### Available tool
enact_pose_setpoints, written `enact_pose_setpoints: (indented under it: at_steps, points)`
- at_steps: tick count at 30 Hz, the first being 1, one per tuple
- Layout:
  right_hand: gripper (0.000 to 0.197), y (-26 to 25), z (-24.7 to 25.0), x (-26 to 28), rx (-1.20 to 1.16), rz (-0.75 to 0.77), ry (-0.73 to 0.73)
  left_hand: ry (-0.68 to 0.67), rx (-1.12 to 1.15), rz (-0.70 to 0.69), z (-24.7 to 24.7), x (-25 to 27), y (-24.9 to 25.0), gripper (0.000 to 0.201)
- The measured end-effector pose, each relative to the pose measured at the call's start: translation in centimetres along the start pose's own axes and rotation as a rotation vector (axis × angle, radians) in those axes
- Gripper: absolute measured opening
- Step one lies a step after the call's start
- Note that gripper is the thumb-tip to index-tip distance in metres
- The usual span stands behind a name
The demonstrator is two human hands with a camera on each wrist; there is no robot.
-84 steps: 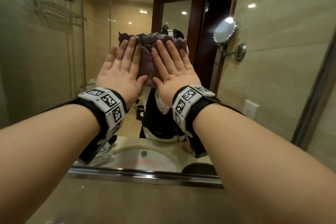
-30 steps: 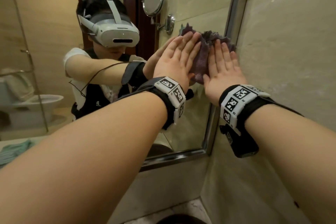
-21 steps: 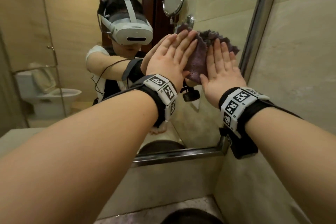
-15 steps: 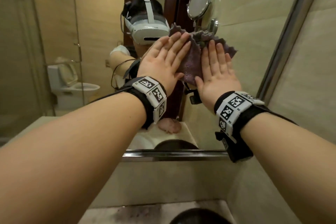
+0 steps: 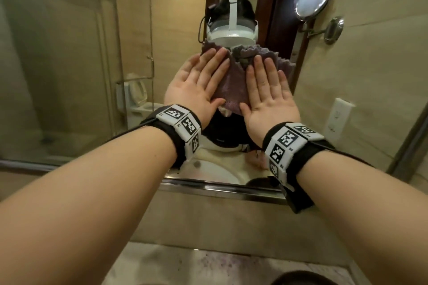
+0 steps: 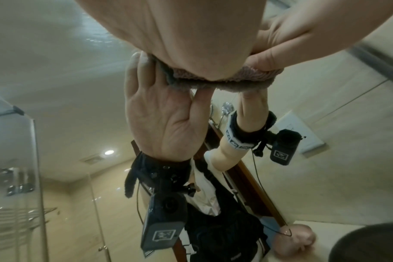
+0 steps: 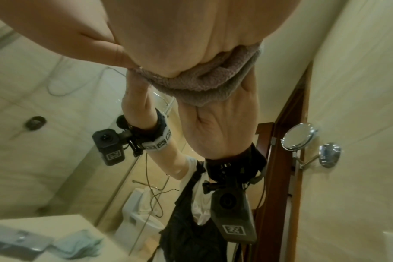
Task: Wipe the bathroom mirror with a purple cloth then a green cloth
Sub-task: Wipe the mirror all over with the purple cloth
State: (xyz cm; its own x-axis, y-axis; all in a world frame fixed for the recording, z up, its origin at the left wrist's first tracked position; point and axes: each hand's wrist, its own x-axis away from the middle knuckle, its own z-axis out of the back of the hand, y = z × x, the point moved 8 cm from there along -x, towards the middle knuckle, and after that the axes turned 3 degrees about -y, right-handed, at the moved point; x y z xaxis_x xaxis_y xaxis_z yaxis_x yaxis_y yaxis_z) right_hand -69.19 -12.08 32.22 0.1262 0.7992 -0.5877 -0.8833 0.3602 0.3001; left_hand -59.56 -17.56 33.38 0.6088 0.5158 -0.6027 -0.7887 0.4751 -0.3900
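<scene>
Both palms lie flat with fingers straight, left hand [image 5: 196,87] at 11 o'clock, right hand [image 5: 268,97] at 1, pressing the nubbly, crumpled purple cloth [image 5: 234,90] against the glossy mirror [image 5: 81,65]; it has slid leftward from the frame edge

Open mirror glass [image 5: 69,65] to the left and above. Bounded below by the metal frame [image 5: 220,186], at right by its slanted edge [image 5: 410,136]. Beyond that, tiled wall [image 5: 419,176]; dark basin [image 5: 301,281] near, on the table [image 5: 185,264].
</scene>
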Motion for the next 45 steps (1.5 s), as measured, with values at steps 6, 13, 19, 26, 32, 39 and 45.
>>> enact_pose_setpoints:
  at_steps: [6,13,19,26,32,39,45]
  points:
    - [0.073,-2.9,-0.6,-0.1,-0.040,0.040,0.017,-0.049,-0.027,0.031,-1.6,1.4,-2.0,0.068]
    - [0.074,-2.3,-0.9,0.7,-0.053,0.053,0.030,-0.047,-0.073,-0.001,-1.4,1.4,-0.6,0.067]
    - [0.070,1.4,-2.8,3.1,-0.036,0.003,-0.010,-0.013,-0.044,-0.115,-1.1,0.7,3.8,0.070]
    - [0.071,8.5,-3.2,5.6,0.028,-0.078,-0.057,0.080,-0.011,-0.196,0.9,-1.3,10.6,0.071]
    - [0.075,15.2,-3.9,7.6,0.093,-0.182,-0.121,0.128,0.015,-0.296,3.3,-3.4,16.6,0.071]
    - [0.075,22.2,-4.9,10.7,0.152,-0.333,-0.220,0.169,0.001,-0.383,6.1,-5.2,24.3,0.069]
    - [0.072,25.0,-5.5,12.5,0.181,-0.429,-0.274,0.147,0.015,-0.440,7.5,-5.8,28.9,0.067]
